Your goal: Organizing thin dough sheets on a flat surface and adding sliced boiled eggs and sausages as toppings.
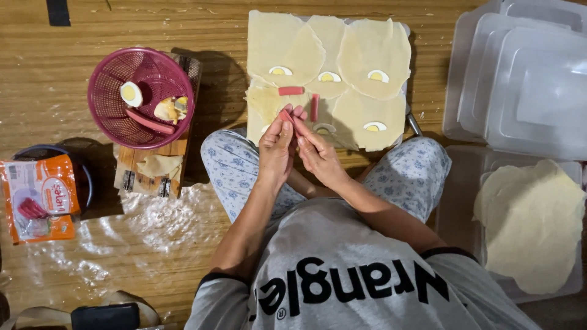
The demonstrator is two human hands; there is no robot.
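1. Both hands meet over the near edge of the tray of wrappers: the left hand and right hand pinch one sausage strip between closed fingertips, seemingly pulling or splitting it.
2. Wrappers cover the tray on the floor; most carry an egg slice, and two carry a strip already, one lying flat, one upright.
3. By my reading, the filling step is under way, with the held strip just above the nearest left wrapper.
4. Placing it calls for a light release beside an egg slice, without tearing the thin sheet.
5. At the floor's left side, a pink basket holds egg and sausage on a wooden board; an orange packet lies further left. Spare wrappers and plastic lids sit right.
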